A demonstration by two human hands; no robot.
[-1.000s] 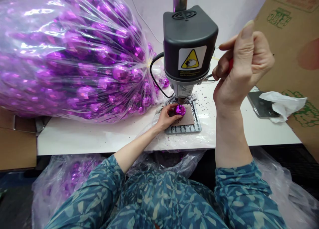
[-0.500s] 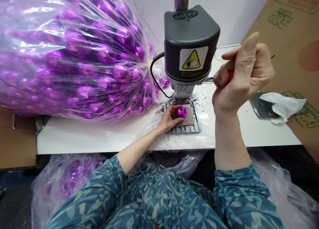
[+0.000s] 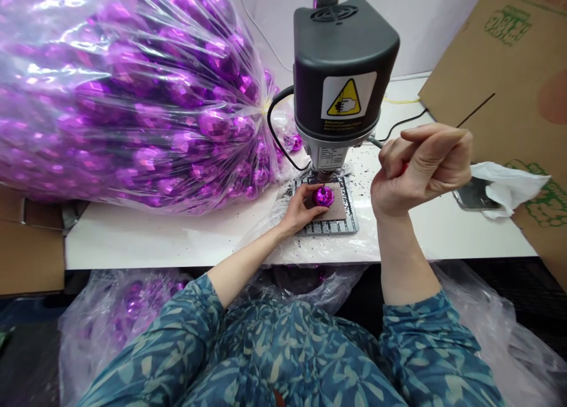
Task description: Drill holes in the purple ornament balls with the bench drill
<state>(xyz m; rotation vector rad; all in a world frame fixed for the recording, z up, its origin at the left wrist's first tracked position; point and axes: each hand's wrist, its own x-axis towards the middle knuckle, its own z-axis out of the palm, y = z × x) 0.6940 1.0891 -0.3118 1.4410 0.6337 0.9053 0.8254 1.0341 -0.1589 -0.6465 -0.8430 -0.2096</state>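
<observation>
Thumb and fingers of my left hand [image 3: 302, 209] grip a shiny purple ball [image 3: 323, 196] from its left side. The ball rests on a square brown board [image 3: 339, 209] over a grey metal base plate [image 3: 351, 222], directly beneath the chuck of a dark drill press [image 3: 345, 58]. My right hand [image 3: 419, 171] is wrapped round the lever handle at the machine's right; a bit of red shows between the fingers, and the metal rod [image 3: 375, 141] leads from the hand to the machine.
A large clear bag [image 3: 146, 100] of purple balls fills the left. Cardboard boxes [image 3: 500, 58] [image 3: 31, 247] stand at both sides. A phone [image 3: 476, 195] and white tissue [image 3: 516, 185] lie at the right. Dark shavings dot the white table [image 3: 133, 235].
My right hand has moved down and turned with the lever handle. My left hand still holds the ball in the same spot. The view has shifted slightly.
</observation>
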